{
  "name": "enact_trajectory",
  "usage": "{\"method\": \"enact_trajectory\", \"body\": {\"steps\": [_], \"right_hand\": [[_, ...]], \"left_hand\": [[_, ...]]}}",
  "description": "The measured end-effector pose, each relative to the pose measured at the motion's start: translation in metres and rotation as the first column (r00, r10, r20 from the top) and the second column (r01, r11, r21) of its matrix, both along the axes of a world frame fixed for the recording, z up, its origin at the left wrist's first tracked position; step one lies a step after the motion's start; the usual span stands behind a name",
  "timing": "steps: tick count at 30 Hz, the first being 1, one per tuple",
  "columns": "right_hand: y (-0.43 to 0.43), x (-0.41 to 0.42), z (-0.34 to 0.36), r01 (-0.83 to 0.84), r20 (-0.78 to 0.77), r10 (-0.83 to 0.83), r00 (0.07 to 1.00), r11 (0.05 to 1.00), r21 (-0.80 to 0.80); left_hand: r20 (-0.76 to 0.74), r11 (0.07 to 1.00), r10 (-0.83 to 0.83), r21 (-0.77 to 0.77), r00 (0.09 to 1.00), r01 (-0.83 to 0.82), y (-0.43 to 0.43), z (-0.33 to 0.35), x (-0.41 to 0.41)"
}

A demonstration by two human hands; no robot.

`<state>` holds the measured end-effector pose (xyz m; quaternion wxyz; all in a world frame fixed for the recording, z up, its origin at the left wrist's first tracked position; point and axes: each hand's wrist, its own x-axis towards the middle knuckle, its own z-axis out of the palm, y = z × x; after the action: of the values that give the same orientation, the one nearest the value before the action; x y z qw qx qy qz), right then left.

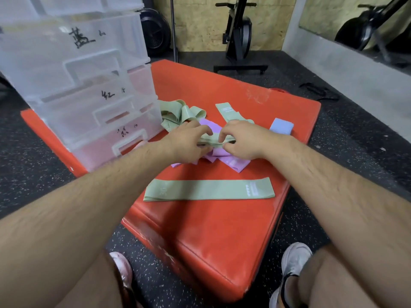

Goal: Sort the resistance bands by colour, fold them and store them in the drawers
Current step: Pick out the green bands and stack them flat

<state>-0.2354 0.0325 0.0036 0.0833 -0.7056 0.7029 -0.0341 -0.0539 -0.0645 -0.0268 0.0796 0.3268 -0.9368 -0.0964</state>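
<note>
One clear drawer unit (84, 90), three labelled drawers visible, stands at the red mat's (211, 230) left corner. Green bands: one tangled heap (180, 114), one folded band (211, 142) pinched by left hand (189, 141) and right hand (242, 141), one strip (226, 111) behind, one flat (209, 189) near the front edge. Purple bands (224, 158), count unclear. One blue band (281, 126), right. Speckled rubber floor (355, 134); exercise bike (239, 36) behind.

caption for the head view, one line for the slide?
Both hands, left hand and right hand, fold a green band over purple bands.

Two bare arms with no sleeves, hairy forearms, left hand (189, 143) and right hand (242, 140) wearing no gloves or rings, bare knees showing, feet wearing white sneakers (293, 261) with dark trim
</note>
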Motion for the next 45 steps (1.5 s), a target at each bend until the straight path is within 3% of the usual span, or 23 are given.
{"method": "enact_trajectory", "body": {"steps": [7,15,19,24,29,32,37,45], "right_hand": [[-0.026,-0.006,-0.003,0.054,0.044,-0.056,0.997,0.998,0.039],[-0.041,0.004,-0.004,0.082,0.038,-0.084,0.996,0.995,0.056],[-0.042,0.011,-0.006,0.096,0.109,-0.098,0.989,0.995,0.029],[-0.034,0.023,0.000,0.114,0.266,-0.079,0.961,0.986,-0.120],[-0.038,0.016,0.001,0.153,0.278,-0.091,0.956,0.965,-0.213],[-0.039,0.005,0.000,0.219,0.269,-0.163,0.949,0.956,-0.193],[-0.039,-0.012,-0.003,0.312,0.274,-0.252,0.928,0.928,-0.203],[-0.043,-0.024,-0.002,0.437,0.358,-0.339,0.870,0.866,-0.243]], "left_hand": [[0.026,0.985,0.054,0.164,0.998,-0.058,-0.031,-0.009,-0.010],[0.071,0.994,0.090,0.057,0.993,-0.094,-0.035,0.008,-0.012],[-0.033,0.999,0.041,0.014,0.999,-0.040,-0.031,0.019,-0.011],[-0.231,0.993,-0.046,-0.119,0.972,0.019,-0.027,0.032,-0.011],[-0.325,0.984,-0.056,-0.179,0.944,-0.003,-0.027,0.045,-0.004],[-0.366,0.991,0.067,-0.083,0.928,-0.104,-0.029,0.054,0.006],[-0.424,0.961,0.257,0.207,0.868,-0.183,-0.034,0.065,0.023],[-0.534,0.871,0.476,0.398,0.699,-0.288,-0.040,0.075,0.045]]}}
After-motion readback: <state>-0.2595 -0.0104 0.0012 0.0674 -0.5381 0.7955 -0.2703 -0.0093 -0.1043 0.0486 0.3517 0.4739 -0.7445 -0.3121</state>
